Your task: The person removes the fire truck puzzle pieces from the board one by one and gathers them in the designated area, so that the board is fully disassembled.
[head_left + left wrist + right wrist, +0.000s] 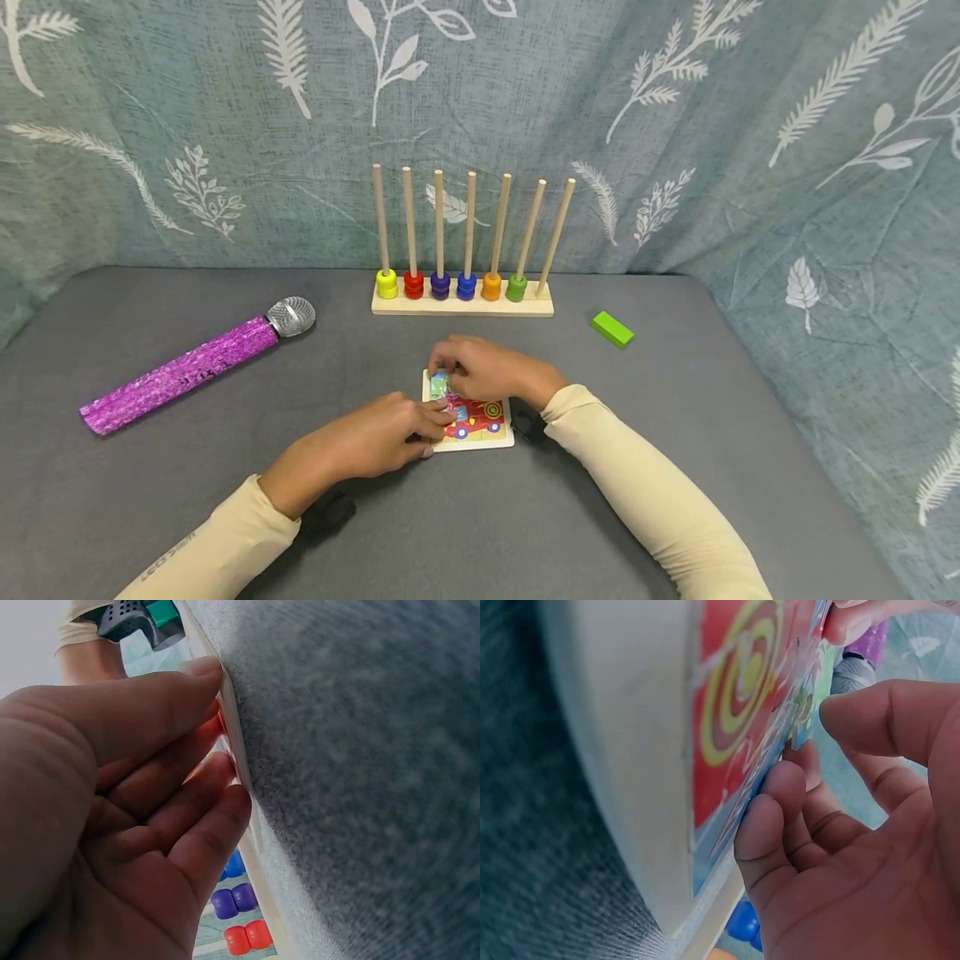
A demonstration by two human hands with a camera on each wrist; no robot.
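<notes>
A jigsaw puzzle board (472, 445) with a pale rim and a red vehicle picture lies flat on the grey table. My left hand (378, 435) rests on its left side, fingertips on the picture and thumb at the rim; the left wrist view shows these fingers (202, 840) only gently bent. Over the board's far left corner, my right hand (487, 368) pinches a green and blue puzzle piece (438, 384). Seen from the right wrist, that piece (804, 712) stands tilted up from the picture by the thumb, while other fingertips touch the board. Fingers hide part of the picture.
Behind the board stands a wooden peg rack (465, 307) with coloured beads on upright rods. A purple glittery microphone (183, 367) lies at left, and a green block (612, 329) at right. A patterned curtain (480, 100) hangs behind the table.
</notes>
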